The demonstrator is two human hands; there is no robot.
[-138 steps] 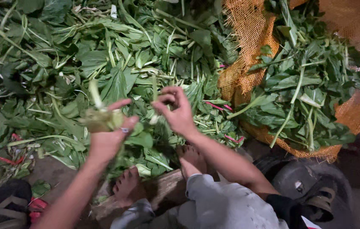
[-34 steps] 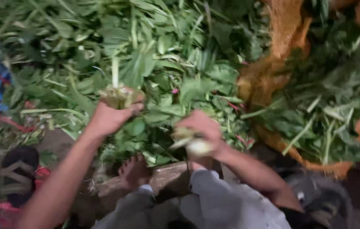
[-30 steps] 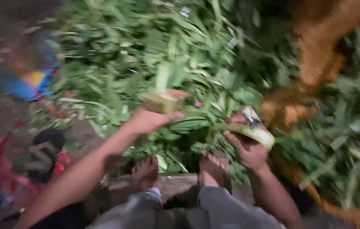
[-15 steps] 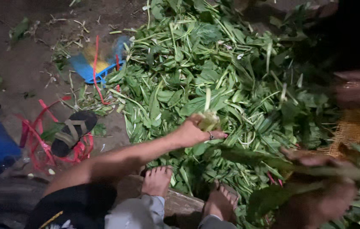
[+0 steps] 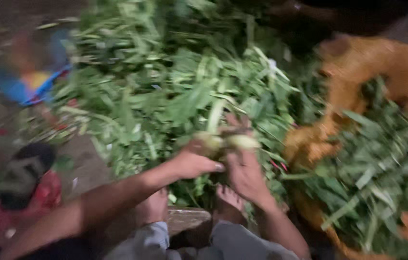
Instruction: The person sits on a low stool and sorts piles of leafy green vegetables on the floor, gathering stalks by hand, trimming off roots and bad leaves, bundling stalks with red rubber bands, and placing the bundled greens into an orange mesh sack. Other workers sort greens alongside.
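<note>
Both hands are meeting over the big heap of loose green leaves & pale stalks (image 5: 165,96), working on a small pale yellow-green husked ear (image 5: 235,142), prob. baby corn, though motion blur is making that hard to confirm. The left hand (image 5: 192,163) is curling narrow round the ear's left end, thumb nail showing. The right hand (image 5: 247,175) is cupping it from below, fingers closed up on it. So the step in hand is looking like stripping the husk. Next move, I'd judge, is needing a firm pinch on an outer leaf while the other hand is bracing the ear.

The ear is lying roughly level, long axis running left-right across the view, w/ one paler green strip (image 5: 215,115) sticking up & away from the person. Which end is the tip, can't tell.

To the right, an orange mesh sack (image 5: 382,67) is holding more greens. Bare feet (image 5: 225,200) are resting on a wooden plank (image 5: 184,219) just below the hands.
</note>
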